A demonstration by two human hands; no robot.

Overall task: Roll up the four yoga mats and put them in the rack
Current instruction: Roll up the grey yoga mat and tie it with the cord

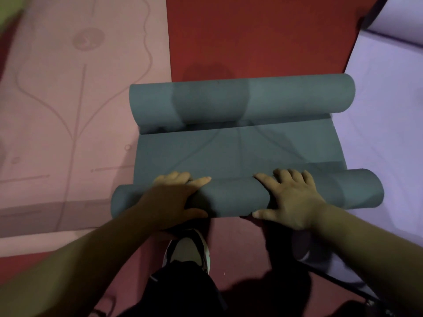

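Head cam: teal mat (238, 154) on red floor (251, 42), betw pink mat (68, 110) and lilac mat (377, 133)
Mat state: both ends rolled, flat strip betw
L hand (174, 200): grasps near roll (235, 197), fingers curled over top
R hand (290, 200): same grasp, thumb on near side
Shoe (187, 248): just behind near roll

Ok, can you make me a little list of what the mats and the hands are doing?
mat being rolled: teal mat, flat in the middle, curled up at both ends
near roll: under both hands
far roll: nobody touching it
left hand: wrapped over the near roll
right hand: wrapped over the near roll
pink mat: lying flat on the left
purple mat: lying on the right
floor: red
rack: not in view
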